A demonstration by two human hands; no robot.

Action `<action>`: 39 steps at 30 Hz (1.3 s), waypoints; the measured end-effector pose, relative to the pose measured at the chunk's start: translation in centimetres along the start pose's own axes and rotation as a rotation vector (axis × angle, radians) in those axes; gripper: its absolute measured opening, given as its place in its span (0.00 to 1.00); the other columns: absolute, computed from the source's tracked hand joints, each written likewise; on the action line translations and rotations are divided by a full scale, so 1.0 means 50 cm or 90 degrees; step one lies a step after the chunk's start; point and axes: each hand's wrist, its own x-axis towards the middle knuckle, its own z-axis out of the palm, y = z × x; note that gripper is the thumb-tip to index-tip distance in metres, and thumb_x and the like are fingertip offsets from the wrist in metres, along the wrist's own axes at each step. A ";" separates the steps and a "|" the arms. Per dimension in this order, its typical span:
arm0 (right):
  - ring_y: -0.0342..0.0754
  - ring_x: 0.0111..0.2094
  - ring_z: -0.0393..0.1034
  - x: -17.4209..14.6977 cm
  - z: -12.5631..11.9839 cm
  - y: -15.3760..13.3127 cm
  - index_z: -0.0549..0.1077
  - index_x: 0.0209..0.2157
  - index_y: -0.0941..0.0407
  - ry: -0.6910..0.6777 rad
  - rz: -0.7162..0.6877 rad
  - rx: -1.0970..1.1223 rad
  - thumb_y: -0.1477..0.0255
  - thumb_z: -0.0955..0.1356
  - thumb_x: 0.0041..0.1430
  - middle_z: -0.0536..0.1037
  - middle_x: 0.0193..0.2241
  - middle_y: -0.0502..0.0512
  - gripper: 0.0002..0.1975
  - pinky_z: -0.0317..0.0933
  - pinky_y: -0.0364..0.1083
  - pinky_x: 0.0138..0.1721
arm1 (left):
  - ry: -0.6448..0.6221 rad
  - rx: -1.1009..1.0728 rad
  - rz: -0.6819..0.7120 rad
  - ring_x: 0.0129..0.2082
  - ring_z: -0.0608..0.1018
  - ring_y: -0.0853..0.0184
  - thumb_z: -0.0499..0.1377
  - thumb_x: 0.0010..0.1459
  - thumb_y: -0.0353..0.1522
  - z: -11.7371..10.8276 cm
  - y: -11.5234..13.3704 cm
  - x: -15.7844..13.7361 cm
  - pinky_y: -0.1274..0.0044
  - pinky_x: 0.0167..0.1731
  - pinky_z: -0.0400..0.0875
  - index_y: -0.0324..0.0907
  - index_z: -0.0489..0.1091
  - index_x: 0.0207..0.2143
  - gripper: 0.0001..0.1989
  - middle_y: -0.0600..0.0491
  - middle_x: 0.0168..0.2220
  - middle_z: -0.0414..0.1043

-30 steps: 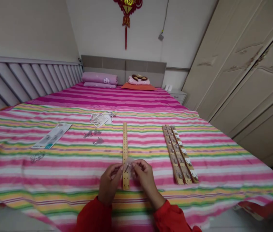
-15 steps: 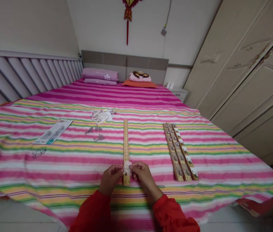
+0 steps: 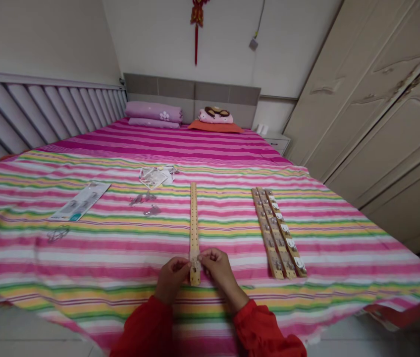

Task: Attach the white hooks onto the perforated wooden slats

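A narrow wooden strip (image 3: 194,218) with rows of small holes lies lengthwise before me on the striped cloth. Near its close end sits a clear adhesive wall hook (image 3: 195,264), its patch apparently flat against the wood. My left hand (image 3: 172,278) pinches the patch's left edge between thumb and forefinger. On the opposite side, my right hand (image 3: 220,273) has thumb and finger closed at the right edge. Several loose clear hooks (image 3: 152,210) lie beyond my left hand.
Wooden strips (image 3: 267,233) bearing rows of hooks lie side by side at right. At left are a packaged hook card (image 3: 81,202) and a tangle of thin wire pieces (image 3: 58,233). Clear packets (image 3: 154,177) lie farther back. A wardrobe (image 3: 377,109) borders the bed's right side.
The hook's patch, whiter and seemingly raised before, now looks flatter and more see-through against the strip. Both hands stay at its edges, with the fingers shifted slightly.
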 end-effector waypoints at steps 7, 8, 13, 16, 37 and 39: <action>0.36 0.09 0.52 -0.002 0.001 0.001 0.70 0.20 0.58 0.011 -0.007 -0.001 0.63 0.74 0.38 0.64 0.08 0.42 0.14 0.45 0.38 0.12 | -0.006 -0.038 -0.017 0.18 0.73 0.71 0.67 0.36 0.44 0.001 -0.009 0.005 0.79 0.20 0.67 0.38 0.69 0.24 0.19 0.56 0.18 0.72; 0.36 0.09 0.52 -0.002 0.001 0.001 0.70 0.20 0.58 0.011 -0.007 -0.001 0.63 0.74 0.38 0.64 0.08 0.42 0.14 0.45 0.38 0.11 | -0.005 -0.034 -0.017 0.18 0.73 0.71 0.67 0.36 0.44 0.001 -0.010 0.005 0.79 0.20 0.67 0.39 0.69 0.24 0.19 0.56 0.18 0.72; 0.36 0.09 0.52 0.001 -0.001 0.006 0.69 0.19 0.57 0.009 -0.012 -0.007 0.62 0.75 0.37 0.64 0.08 0.42 0.15 0.44 0.38 0.11 | -0.011 -0.011 -0.036 0.20 0.74 0.69 0.67 0.33 0.46 -0.001 -0.004 0.006 0.78 0.22 0.68 0.39 0.69 0.24 0.22 0.55 0.19 0.72; 0.37 0.09 0.53 0.004 -0.001 0.009 0.69 0.19 0.57 0.008 -0.011 -0.012 0.61 0.75 0.37 0.65 0.08 0.42 0.17 0.45 0.38 0.11 | -0.007 -0.004 -0.040 0.20 0.74 0.70 0.67 0.31 0.46 -0.001 -0.001 0.007 0.78 0.22 0.68 0.39 0.69 0.24 0.23 0.55 0.19 0.72; 0.38 0.12 0.53 -0.044 -0.006 0.040 0.67 0.12 0.56 -0.085 0.076 -0.066 0.53 0.69 0.45 0.65 0.07 0.45 0.22 0.44 0.40 0.17 | 0.010 0.183 0.004 0.17 0.69 0.69 0.60 0.43 0.47 0.017 0.017 0.051 0.78 0.18 0.62 0.43 0.63 0.17 0.18 0.58 0.14 0.64; 0.39 0.13 0.53 -0.044 -0.005 0.039 0.66 0.12 0.56 -0.082 0.071 -0.065 0.54 0.69 0.45 0.64 0.07 0.45 0.22 0.45 0.41 0.18 | 0.010 0.183 0.010 0.17 0.68 0.69 0.60 0.42 0.47 0.016 0.014 0.054 0.79 0.17 0.60 0.43 0.62 0.16 0.19 0.58 0.13 0.62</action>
